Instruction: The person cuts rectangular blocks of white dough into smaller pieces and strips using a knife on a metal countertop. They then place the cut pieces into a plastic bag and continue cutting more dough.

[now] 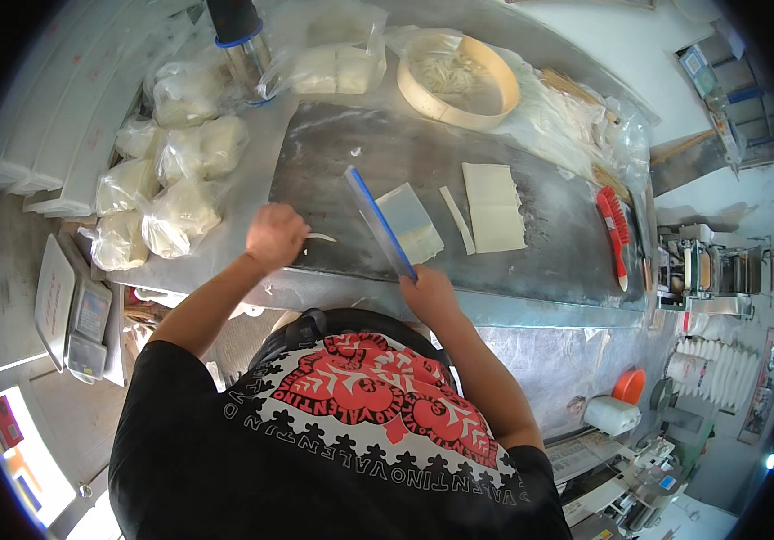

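My right hand (429,293) grips the near end of a long flat cutting blade with a blue edge strip (381,223). The blade slants across the left side of a folded pale dough sheet (419,237), part of which looks grey. Farther left, my left hand (275,236) is curled above the worktop's near edge. A thin dough strip (321,237) pokes out from its fingertips. To the right of the blade lie a narrow dough strip (457,219) and a stacked or folded dough sheet (495,208) with a ragged right edge.
Bagged pale dough or noodles (181,216) crowd the left of the dark work surface (373,145). At the back stands a round wooden-rimmed sieve (457,118) holding pale scraps. A red brush (613,236) lies at the right, and a scale (86,324) is at left.
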Demonstrator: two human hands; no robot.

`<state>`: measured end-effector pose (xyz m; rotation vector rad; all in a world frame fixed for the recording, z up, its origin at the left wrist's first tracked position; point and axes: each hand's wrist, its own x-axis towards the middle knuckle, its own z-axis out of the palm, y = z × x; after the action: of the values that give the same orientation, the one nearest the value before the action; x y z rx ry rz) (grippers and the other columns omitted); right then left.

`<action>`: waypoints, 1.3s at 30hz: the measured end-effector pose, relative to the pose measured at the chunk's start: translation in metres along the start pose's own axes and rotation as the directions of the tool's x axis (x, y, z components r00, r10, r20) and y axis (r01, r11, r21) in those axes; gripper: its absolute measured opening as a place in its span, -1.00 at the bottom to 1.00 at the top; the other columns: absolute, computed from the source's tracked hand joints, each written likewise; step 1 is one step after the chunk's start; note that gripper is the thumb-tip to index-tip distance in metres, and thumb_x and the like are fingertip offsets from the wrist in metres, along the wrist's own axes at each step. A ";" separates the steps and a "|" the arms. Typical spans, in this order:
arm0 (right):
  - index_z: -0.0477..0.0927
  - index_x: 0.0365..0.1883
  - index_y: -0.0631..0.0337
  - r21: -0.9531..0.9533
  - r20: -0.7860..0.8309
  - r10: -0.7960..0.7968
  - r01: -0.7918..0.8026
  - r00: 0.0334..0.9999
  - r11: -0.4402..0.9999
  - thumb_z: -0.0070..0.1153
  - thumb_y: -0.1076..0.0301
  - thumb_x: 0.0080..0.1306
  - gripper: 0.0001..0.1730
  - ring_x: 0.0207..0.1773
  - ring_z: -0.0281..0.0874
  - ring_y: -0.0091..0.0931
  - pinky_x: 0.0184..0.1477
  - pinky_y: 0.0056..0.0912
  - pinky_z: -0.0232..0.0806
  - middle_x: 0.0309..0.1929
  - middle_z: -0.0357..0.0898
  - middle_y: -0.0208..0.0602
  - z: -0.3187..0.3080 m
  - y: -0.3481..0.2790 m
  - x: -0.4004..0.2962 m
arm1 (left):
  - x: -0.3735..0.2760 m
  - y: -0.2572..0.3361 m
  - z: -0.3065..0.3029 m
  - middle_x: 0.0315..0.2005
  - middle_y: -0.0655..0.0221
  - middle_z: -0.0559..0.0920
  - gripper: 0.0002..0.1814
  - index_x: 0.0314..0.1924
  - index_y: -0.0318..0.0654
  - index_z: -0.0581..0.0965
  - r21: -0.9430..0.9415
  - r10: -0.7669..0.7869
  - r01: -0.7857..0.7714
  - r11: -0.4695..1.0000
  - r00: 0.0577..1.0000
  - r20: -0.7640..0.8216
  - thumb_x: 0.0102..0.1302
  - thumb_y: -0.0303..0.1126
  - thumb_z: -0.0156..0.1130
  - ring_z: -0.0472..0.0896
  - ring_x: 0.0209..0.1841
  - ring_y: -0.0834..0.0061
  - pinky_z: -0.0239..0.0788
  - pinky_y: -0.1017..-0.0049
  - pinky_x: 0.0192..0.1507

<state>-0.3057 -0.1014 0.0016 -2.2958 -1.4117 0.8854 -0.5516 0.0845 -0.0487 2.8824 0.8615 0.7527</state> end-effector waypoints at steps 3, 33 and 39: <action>0.57 -0.34 0.27 0.102 -0.069 0.073 -0.065 0.995 0.993 0.04 0.19 0.24 -0.71 -0.28 0.54 0.04 -0.20 0.05 0.38 -0.43 0.57 0.17 -0.015 0.012 -0.025 | 0.027 -0.029 0.006 -0.39 0.27 0.51 -0.90 -0.39 -0.11 0.50 0.193 -0.363 0.368 0.910 0.930 -0.063 0.22 -0.30 0.13 0.50 -0.22 0.18 0.35 0.21 -0.12; 0.56 -0.35 0.24 -0.038 -0.008 0.397 -0.397 0.918 0.917 0.05 0.17 0.25 -0.72 -0.42 0.57 -0.06 -0.34 -0.07 0.42 -0.53 0.58 0.00 -0.086 0.110 -0.106 | 0.107 0.120 0.034 -0.19 0.09 0.66 -0.71 -0.19 -0.27 0.63 0.034 -0.311 0.506 0.862 0.475 0.824 0.13 -0.33 0.10 0.65 -0.12 0.12 0.50 0.23 -0.13; 0.54 -0.35 0.35 0.369 -0.004 0.392 -0.363 0.920 0.856 0.06 0.29 0.27 -0.76 -0.69 0.39 -0.58 -0.65 -0.44 0.26 -0.70 0.42 -0.33 -0.074 0.051 -0.078 | 0.102 0.115 0.028 0.01 0.10 0.55 -0.64 -0.05 -0.28 0.53 -0.185 -0.136 0.347 0.920 0.722 0.679 0.20 -0.24 0.12 0.51 0.10 0.14 0.40 0.25 0.03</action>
<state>-0.2479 -0.1896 0.0567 -2.3142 -0.6905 1.0481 -0.4063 0.0438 -0.0091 2.3921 0.8890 -0.1682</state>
